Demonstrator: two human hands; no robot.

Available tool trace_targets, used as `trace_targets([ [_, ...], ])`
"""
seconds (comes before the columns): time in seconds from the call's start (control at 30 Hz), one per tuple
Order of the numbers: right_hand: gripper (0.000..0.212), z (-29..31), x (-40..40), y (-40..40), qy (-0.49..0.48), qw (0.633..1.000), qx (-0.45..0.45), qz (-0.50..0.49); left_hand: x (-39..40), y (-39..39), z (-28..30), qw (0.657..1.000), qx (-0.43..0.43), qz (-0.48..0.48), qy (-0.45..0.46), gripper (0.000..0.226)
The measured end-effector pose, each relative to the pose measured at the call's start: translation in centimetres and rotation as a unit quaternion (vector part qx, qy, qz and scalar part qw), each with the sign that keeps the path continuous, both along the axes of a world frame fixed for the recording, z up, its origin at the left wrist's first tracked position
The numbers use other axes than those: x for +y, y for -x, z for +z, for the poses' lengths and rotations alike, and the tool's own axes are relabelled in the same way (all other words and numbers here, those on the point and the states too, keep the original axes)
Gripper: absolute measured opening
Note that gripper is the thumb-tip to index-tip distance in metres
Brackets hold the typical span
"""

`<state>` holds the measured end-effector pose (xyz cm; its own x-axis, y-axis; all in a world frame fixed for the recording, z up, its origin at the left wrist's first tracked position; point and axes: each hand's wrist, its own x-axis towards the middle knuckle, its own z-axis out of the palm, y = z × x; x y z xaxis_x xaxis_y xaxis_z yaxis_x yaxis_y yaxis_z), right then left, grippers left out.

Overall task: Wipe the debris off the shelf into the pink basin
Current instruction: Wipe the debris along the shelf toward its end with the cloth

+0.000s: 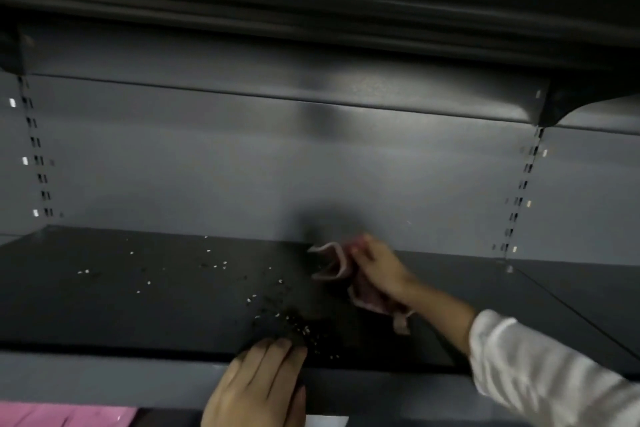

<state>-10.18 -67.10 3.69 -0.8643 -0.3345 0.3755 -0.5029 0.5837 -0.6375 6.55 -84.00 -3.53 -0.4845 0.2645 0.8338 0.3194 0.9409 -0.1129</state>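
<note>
Whole frame blurred w/ motion. Pink basin [65, 414] cut off by bottom edge, only a strip shows, bottom left. Left hand [258, 388] cut at wrist. Cloth [346, 274] partly hidden under right hand [381, 270]. Debris [277, 308] specks too small to tell apart.

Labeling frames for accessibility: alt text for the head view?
A right hand holds a pink cloth on a dark shelf strewn with debris. The left hand rests at the front edge, a pink basin partly visible lower left.

The dark shelf [104, 315] carries scattered pale debris [277, 308], thickest near its front edge, and a pink cloth [349, 277] toward the far right.
</note>
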Motion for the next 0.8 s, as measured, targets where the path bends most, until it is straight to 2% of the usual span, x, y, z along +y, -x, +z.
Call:
trace_targets([
  [0.1,0.013,-0.1,2.8,3.9,0.0,0.995,-0.05,-0.091,-0.3,0.0,0.4,0.999,-0.046,0.004,0.02,0.077],
  [0.2,0.022,-1.6,0.9,5.5,-0.046,0.992,-0.04,-0.11,-0.5,-0.1,0.8,0.997,-0.067,0.007,0.034,0.078],
  [0.37,0.026,-2.2,-6.1,1.7,-0.113,0.992,0.006,0.047,0.2,-0.4,0.9,0.999,-0.031,0.005,0.023,0.075],
  [0.5,0.019,-1.8,-6.5,-1.5,-0.057,0.986,-0.002,0.156,0.4,-0.3,0.6,1.0,0.008,0.001,0.0,0.071],
  [0.63,0.026,1.0,-0.8,-1.1,0.001,0.998,0.025,0.053,0.3,-0.4,0.5,0.999,0.038,0.002,-0.012,0.056],
  [0.73,0.023,0.7,6.6,-0.4,-0.038,0.998,-0.02,-0.039,0.6,-0.4,0.1,0.999,0.044,-0.002,-0.024,0.056],
  [0.8,0.02,-0.5,9.2,-1.2,-0.075,0.993,-0.064,-0.066,0.7,-0.4,0.0,0.998,0.042,-0.002,-0.036,0.065],
])
